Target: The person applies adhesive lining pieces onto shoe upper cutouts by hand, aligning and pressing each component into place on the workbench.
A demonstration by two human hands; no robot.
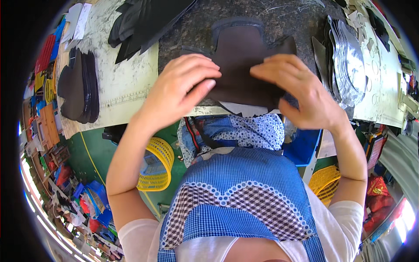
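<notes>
A dark brown, cut-out sheet (242, 56), leather-like, lies in front of me at the table's near edge. Its lobed shape has a black border along the top, and a pale grey piece (246, 108) peeks out beneath its lower edge. My left hand (181, 83) rests at the sheet's left side, fingers stretched and thumb apart. On the right side, my right hand (301, 87) is open, fingertips over the sheet and thumb spread down near its lower right corner. Neither hand visibly grips it.
Stacks of dark cut pieces lie at the left (78, 85), at the far left-middle (139, 26) and at the right (342, 61), on a pale board (126, 94) and dark worktop (192, 26). Below stand a yellow basket (159, 163), another yellow basket (325, 181) and a blue bin (301, 148).
</notes>
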